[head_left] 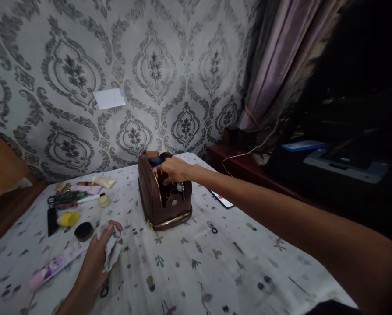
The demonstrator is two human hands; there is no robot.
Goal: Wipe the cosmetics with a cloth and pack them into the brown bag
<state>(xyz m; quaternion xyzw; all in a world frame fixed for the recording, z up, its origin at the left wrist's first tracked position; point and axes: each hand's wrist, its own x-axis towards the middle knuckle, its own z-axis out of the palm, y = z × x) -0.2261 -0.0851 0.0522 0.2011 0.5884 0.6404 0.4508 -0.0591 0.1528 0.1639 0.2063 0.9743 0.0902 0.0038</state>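
A brown zippered bag (150, 192) stands open on the white patterned cloth (182, 267), with several small items inside. My right hand (175, 169) reaches into the bag's top with its fingers curled; whatever they hold is hidden. At the lower left, my left hand (102, 247) is closed around a crumpled white tissue (112, 251). Beside that hand lie a pink and purple tube (56, 265) and a round black lid (83, 230).
Farther left lie a yellow-capped item (69, 218), a small cream jar (104, 201), a black item (52, 221) and several tubes and packets. A phone or tablet (227, 202) lies beneath my right forearm. Behind is a patterned wall (156, 78).
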